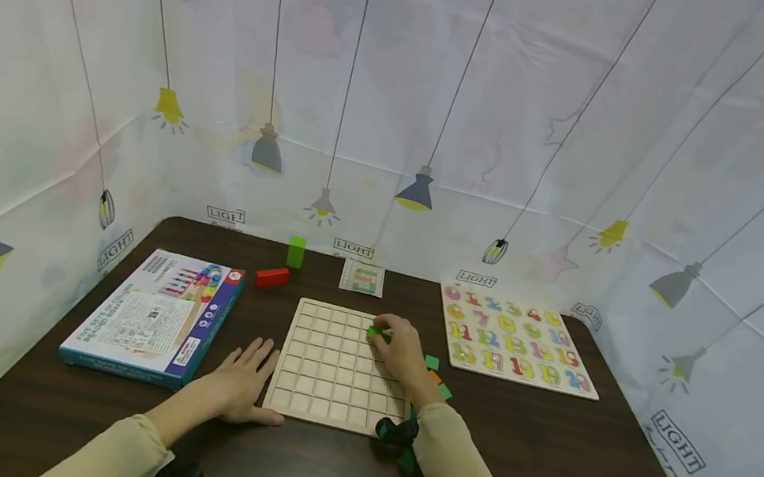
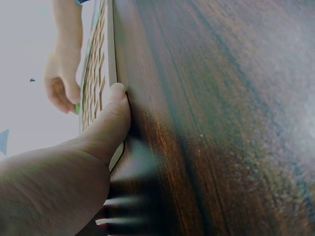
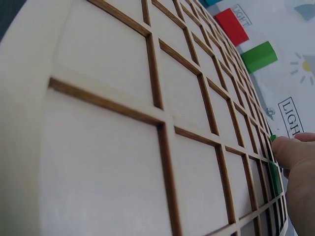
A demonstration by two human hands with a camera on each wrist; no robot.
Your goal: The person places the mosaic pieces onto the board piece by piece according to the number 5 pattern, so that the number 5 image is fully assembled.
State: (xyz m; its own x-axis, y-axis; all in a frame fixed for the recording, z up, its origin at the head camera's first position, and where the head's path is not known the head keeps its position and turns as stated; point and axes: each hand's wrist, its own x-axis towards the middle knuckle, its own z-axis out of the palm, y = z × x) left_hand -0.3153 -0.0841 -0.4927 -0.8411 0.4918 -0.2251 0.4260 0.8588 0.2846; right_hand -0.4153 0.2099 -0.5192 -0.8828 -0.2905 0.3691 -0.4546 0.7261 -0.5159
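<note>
A pale wooden grid board (image 1: 323,366) lies on the dark table. My right hand (image 1: 404,353) is over its far right part and pinches a small green tile (image 1: 373,333) between thumb and fingertips. In the right wrist view, a sliver of green tile (image 3: 273,138) shows at the fingertips, and another green piece (image 3: 274,178) sits in the grid just below. Spread flat on the table at the board's left side is my left hand (image 1: 238,389). Its thumb (image 2: 114,105) touches the board's near edge in the left wrist view.
Loose green tiles (image 1: 433,362) and an orange tile (image 1: 434,376) lie right of the board, partly behind my right arm. Beyond it are a red block (image 1: 272,277), an upright green block (image 1: 296,252) and a pattern card (image 1: 362,277). A box (image 1: 151,313) lies left, a number board (image 1: 516,338) right.
</note>
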